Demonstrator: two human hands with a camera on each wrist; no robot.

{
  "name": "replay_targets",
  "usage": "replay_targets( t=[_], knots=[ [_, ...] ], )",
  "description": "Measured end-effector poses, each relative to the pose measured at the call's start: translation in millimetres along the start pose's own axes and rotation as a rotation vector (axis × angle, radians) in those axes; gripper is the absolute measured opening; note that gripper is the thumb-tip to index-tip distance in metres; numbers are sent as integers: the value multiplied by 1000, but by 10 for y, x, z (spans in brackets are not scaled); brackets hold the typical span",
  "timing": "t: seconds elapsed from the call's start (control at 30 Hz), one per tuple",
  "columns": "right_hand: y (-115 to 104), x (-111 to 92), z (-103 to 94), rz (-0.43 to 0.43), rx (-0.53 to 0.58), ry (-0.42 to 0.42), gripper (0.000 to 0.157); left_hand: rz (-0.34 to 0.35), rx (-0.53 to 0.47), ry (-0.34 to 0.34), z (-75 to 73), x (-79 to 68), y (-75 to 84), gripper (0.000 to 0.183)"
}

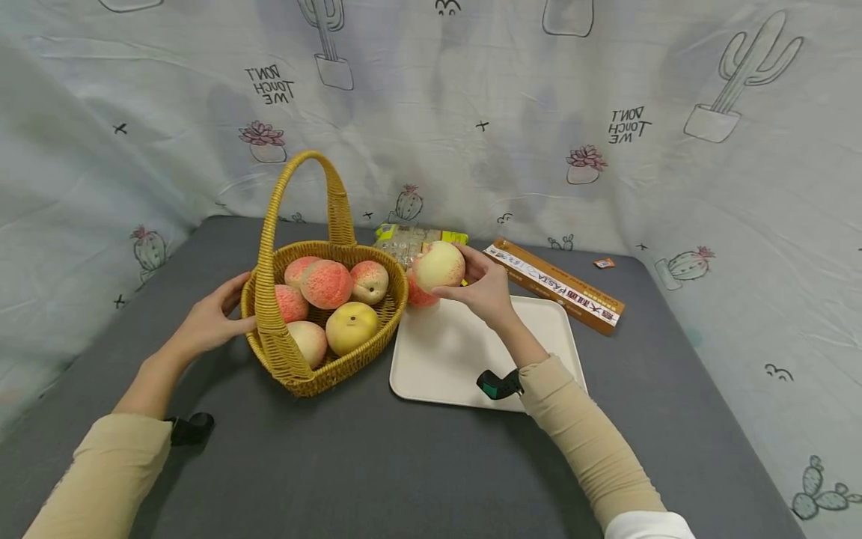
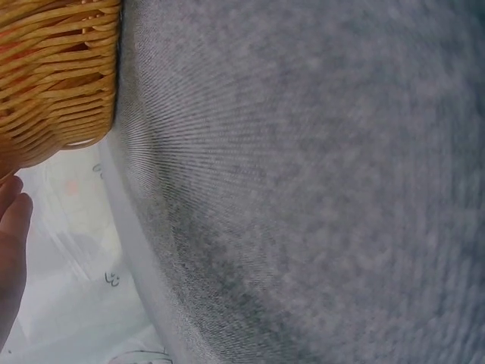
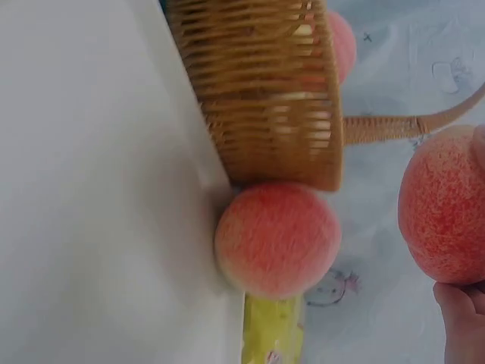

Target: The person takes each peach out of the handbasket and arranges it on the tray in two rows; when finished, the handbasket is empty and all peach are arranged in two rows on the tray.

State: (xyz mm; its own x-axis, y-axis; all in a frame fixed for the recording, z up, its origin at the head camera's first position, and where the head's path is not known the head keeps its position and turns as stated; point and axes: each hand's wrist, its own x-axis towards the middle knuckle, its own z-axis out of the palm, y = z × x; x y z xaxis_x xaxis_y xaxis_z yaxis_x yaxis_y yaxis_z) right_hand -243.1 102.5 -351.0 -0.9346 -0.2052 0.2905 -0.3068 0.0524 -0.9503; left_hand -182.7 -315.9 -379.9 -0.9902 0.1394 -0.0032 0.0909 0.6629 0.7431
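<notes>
My right hand (image 1: 483, 288) grips a pale-and-red peach (image 1: 441, 266) between fingers and thumb, up over the back of a cream tray (image 1: 444, 367). A second red peach (image 3: 276, 239) rests at the tray's back left corner, close against the basket; the held one hides part of it in the head view. My left hand (image 1: 212, 318) touches the left side of a yellow wicker basket (image 1: 350, 365), its fingers fairly straight against the weave. Several peaches lie inside, red ones (image 1: 326, 284) at the back and a yellow one (image 1: 353, 328) in front.
Behind the tray lie a clear plastic package with yellow ends (image 1: 404, 238) and a long brown pasta box (image 1: 555, 284). A small orange packet (image 1: 604, 263) is near the back right edge of the grey table (image 1: 350, 464). A printed curtain (image 1: 431, 112) hangs behind.
</notes>
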Motion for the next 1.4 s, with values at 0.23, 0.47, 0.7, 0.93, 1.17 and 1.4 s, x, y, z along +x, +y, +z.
replay_targets(
  t=[0.23,0.47,0.7,0.93,1.17,1.4],
  knots=[
    [115,20,-139,57,-31,56,76,3,1,10,-5,2,0,91],
    [261,22,-258,127,-25,93,79,1,-1,-4,-3,8,-24,91],
    [361,21,-320,150,-77,92,82,-6,1,-9,5,8,-35,90],
    [377,34,-320,170,-143,97,79,0,-10,-4,0,5,-14,91],
    [399,46,-287,216,-259,108,75,-4,-10,-4,-5,4,-27,91],
    [453,45,-266,285,-357,161,76,-3,-13,-6,-6,-2,-38,91]
  ],
)
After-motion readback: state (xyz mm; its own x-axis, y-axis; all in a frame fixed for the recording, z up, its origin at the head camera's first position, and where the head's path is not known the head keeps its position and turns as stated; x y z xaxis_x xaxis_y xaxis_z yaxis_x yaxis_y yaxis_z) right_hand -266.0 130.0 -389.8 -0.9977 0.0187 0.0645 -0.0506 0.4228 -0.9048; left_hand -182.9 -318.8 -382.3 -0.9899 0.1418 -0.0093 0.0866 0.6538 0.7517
